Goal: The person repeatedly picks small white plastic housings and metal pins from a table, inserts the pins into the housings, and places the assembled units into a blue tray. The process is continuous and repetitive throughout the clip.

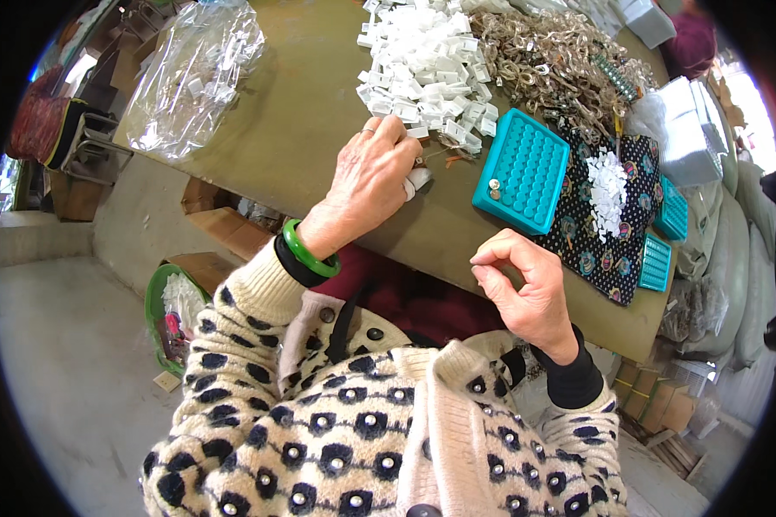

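Note:
My left hand [375, 164] is over the table at the near edge of a heap of white plastic box-like pieces [422, 60]. Its fingers curl downward, a white wrap covers the thumb tip, and whatever the fingers hold is hidden. Above the table's near edge, my right hand [530, 289] has thumb and forefinger brought together in a pinch; anything between them is too small to make out. Between the hands and farther away lies a teal tray [535, 164] with rows of round hollows. Two small round shiny pieces [495, 189] sit at its left edge.
A heap of clear looped pieces [560, 60] lies at the back. Small white bits [608, 194] rest on a dark patterned cloth [578, 246], beside smaller teal trays [655, 263]. A clear plastic bag [203, 77] is at far left. A green basket [157, 310] stands on the floor.

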Tool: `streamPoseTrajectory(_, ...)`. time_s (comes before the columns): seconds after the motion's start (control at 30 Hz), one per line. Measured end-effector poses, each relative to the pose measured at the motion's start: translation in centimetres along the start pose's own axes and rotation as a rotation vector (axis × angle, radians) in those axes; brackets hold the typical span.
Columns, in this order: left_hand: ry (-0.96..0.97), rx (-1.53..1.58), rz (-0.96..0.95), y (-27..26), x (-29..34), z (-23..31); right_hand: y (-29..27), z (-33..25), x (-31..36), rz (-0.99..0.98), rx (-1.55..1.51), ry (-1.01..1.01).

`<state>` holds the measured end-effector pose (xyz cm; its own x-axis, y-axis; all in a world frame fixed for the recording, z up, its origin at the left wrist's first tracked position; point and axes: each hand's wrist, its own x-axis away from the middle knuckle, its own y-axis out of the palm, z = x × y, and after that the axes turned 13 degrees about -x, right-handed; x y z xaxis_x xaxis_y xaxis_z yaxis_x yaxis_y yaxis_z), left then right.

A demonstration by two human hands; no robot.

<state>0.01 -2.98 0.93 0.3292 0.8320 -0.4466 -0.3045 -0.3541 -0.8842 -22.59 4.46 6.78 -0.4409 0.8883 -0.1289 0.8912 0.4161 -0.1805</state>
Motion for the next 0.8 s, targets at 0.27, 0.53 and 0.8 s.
streamPoseTrajectory(0.27, -0.169, 0.355, 0.020, -0.9, 1.0, 0.5, 2.1, 0.4, -3.5, 0.095, 0.443, -0.547)
streamPoseTrajectory(0.53, -0.436, 1.155, -0.193, -5.0, 1.8, 1.7, 3.5, 2.4, -6.2, 0.178, 0.717, -0.564)
streamPoseTrajectory(0.8, -0.464, 1.359, -0.081, -5.2, 3.2, 1.9, 3.7, 1.6, -5.5, 0.155, 0.581, -0.503)
